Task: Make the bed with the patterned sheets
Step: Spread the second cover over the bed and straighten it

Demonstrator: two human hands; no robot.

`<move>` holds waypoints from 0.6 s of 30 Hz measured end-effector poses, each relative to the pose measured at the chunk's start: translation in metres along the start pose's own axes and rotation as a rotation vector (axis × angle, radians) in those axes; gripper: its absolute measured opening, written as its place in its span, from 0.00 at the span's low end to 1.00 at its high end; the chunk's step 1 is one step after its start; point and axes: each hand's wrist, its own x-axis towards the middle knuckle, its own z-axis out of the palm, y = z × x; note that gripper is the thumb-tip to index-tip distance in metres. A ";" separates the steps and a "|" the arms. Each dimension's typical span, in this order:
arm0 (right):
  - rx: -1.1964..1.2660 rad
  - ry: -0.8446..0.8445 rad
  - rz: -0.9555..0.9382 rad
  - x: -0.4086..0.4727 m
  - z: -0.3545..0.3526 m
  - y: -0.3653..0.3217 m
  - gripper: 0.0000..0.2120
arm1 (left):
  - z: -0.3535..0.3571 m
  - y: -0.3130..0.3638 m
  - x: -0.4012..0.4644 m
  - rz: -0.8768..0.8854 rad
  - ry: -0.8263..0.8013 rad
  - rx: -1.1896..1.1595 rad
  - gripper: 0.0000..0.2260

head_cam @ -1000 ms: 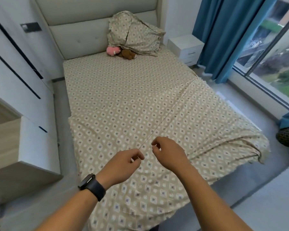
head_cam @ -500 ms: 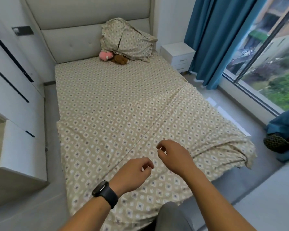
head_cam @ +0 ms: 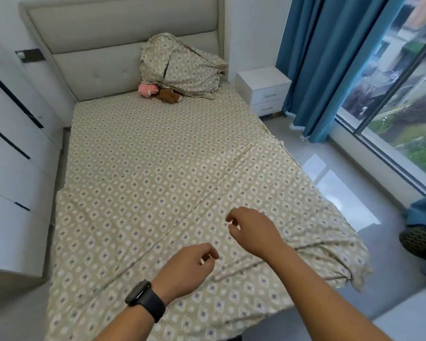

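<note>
Beige cotton-look top sheet (head_cam: 182, 217) w/ diamond and dot print, spread over lower half of bed (head_cam: 158, 134), upper edge running diagonally across mattress, long crease down the middle, near-right corner bunched and drooping off the side toward floor. Same print on fitted sheet (head_cam: 145, 129) beneath, smooth up to padded headboard (head_cam: 103, 52). Matching pillow (head_cam: 180, 67) propped upright against headboard, w/ pink plush (head_cam: 146, 89) and brown plush (head_cam: 170, 96) tucked at its base, both partly covered by pillow so shapes hard to read. Left hand (head_cam: 187, 269), black watch (head_cam: 145, 300) on wrist, fingers loosely curled, gripping nothing, hovering above sheet near foot end. Right hand (head_cam: 252, 230) likewise loose, fingertips curled, nothing pinched; can't tell if touching fabric. White nightstand (head_cam: 265, 89) beside bed at right, teal curtain (head_cam: 330, 65) next to it, window (head_cam: 399, 94) behind. White cabinets (head_cam: 12, 148) at left cut off by frame edge. Dark shoe-like object (head_cam: 418, 239) at right edge, only partly visible. Foot end of bed cut off at bottom of view.
</note>
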 end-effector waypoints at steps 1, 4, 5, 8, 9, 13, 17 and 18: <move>-0.004 0.001 0.003 -0.001 -0.006 0.014 0.12 | 0.006 0.011 0.007 -0.008 -0.012 -0.009 0.07; -0.016 -0.015 0.032 -0.001 -0.022 0.049 0.12 | 0.022 0.039 0.034 0.010 -0.061 0.018 0.07; -0.025 -0.016 0.037 -0.003 -0.026 0.058 0.12 | 0.025 0.045 0.042 0.027 -0.073 0.025 0.07; -0.024 -0.008 0.078 -0.019 -0.044 0.080 0.12 | 0.029 0.071 0.071 0.087 -0.113 0.036 0.08; -0.028 -0.003 0.084 -0.025 -0.053 0.089 0.12 | 0.032 0.082 0.081 0.095 -0.116 0.020 0.08; -0.006 0.083 0.123 -0.049 -0.092 0.152 0.11 | 0.061 0.154 0.120 0.187 -0.096 -0.019 0.08; 0.037 0.133 0.111 -0.039 -0.108 0.217 0.10 | 0.097 0.199 0.155 0.208 -0.090 -0.029 0.08; 0.038 0.110 0.074 -0.031 -0.110 0.236 0.11 | 0.107 0.206 0.168 0.181 -0.086 -0.011 0.08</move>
